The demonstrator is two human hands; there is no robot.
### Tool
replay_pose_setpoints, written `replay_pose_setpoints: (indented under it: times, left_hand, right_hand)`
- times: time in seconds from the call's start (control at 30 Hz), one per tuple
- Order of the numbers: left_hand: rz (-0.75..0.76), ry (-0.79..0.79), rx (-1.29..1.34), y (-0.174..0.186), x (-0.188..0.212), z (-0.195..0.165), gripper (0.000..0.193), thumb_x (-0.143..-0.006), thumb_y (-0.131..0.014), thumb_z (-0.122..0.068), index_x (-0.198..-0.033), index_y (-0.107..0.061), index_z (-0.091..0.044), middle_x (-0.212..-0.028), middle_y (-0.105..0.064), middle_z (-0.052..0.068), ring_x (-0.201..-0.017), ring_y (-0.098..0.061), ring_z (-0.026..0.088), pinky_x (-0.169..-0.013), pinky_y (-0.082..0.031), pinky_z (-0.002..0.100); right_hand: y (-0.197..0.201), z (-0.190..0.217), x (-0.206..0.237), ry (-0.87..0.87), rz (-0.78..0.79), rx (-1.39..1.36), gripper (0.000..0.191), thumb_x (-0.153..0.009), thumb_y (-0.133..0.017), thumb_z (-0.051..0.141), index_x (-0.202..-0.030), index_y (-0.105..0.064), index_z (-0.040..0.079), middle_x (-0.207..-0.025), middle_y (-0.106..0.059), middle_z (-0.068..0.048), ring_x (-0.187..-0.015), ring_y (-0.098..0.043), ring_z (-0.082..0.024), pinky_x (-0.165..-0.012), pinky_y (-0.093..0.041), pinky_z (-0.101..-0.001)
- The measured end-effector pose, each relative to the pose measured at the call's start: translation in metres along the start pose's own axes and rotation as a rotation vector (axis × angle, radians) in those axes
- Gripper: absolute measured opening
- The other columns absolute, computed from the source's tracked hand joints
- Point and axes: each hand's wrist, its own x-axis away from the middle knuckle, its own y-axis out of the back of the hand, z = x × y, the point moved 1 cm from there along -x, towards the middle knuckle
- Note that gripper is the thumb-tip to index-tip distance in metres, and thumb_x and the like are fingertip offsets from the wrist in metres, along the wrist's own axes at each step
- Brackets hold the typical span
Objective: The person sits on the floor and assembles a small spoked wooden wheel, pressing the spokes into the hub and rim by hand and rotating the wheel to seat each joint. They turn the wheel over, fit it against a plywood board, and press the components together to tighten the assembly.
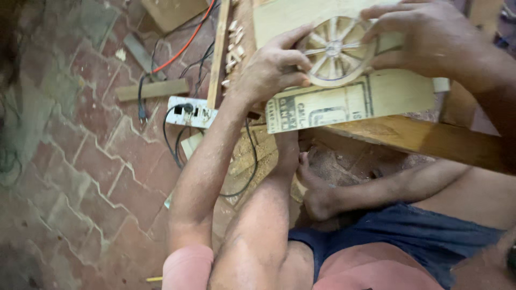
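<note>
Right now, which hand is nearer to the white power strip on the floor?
Left. The left hand holds the wooden wheel on the side toward the power strip; the right hand grips the wheel's far side.

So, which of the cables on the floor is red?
The red cable is the one running diagonally from the top of the frame down toward the small wooden plank. The other cables, near the white power strip, are black.
</note>
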Motion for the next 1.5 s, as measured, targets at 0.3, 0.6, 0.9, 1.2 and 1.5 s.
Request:
replay_pose_setpoints:
  times: [0.3,0.6,0.9,1.2,1.5]
  left_hand:
    - [-0.002,0.056,-0.025,-0.017,-0.006,-0.008,0.035,-0.071,-0.095,-0.008,-0.102,-0.078,-0.009,-0.158,-0.049,0.019,-0.144,-0.053,0.032,-0.114,-0.049,0.036]
    - [-0.004,0.077,-0.041,-0.026,-0.012,-0.012,0.033,-0.075,-0.096,-0.011,-0.102,-0.077,-0.008,-0.161,-0.048,0.016,-0.147,-0.052,0.028,-0.117,-0.051,0.036]
    - [-0.034,0.059,-0.071,-0.027,-0.014,-0.017,0.033,-0.076,-0.096,-0.016,-0.103,-0.078,-0.009,-0.16,-0.048,0.016,-0.146,-0.053,0.029,-0.116,-0.052,0.035]
    - [-0.047,0.05,-0.098,-0.028,-0.012,-0.016,0.031,-0.075,-0.096,-0.011,-0.1,-0.078,-0.009,-0.159,-0.048,0.017,-0.148,-0.049,0.031,-0.12,-0.047,0.038]
    - [-0.067,0.036,-0.101,-0.03,-0.013,-0.02,0.031,-0.074,-0.097,-0.012,-0.098,-0.078,-0.009,-0.158,-0.048,0.016,-0.147,-0.05,0.031,-0.119,-0.047,0.038]
  right_hand:
    - [-0.018,-0.026,0.013,-0.1,0.012,-0.121,0.044,-0.075,-0.085,0.042,-0.112,-0.079,0.019,-0.148,-0.063,0.002,-0.119,-0.066,-0.026,-0.09,-0.054,-0.0431]
    - [-0.023,-0.039,0.011,-0.073,0.04,-0.127,0.048,-0.075,-0.087,0.042,-0.114,-0.078,0.015,-0.147,-0.063,0.0,-0.119,-0.067,-0.024,-0.097,-0.054,-0.0407]
    - [-0.023,-0.04,0.005,-0.105,0.065,-0.113,0.055,-0.069,-0.089,0.046,-0.114,-0.079,0.016,-0.145,-0.064,-0.001,-0.118,-0.065,-0.027,-0.098,-0.053,-0.0439]
    - [-0.021,-0.042,0.0,0.003,0.037,-0.004,0.057,-0.071,-0.087,0.049,-0.116,-0.079,0.015,-0.142,-0.067,-0.007,-0.118,-0.067,-0.028,-0.097,-0.055,-0.0426]
    - [-0.027,-0.044,0.002,-0.037,0.049,0.021,0.057,-0.074,-0.087,0.045,-0.123,-0.078,0.016,-0.134,-0.072,-0.006,-0.105,-0.071,-0.026,-0.089,-0.058,-0.0403]
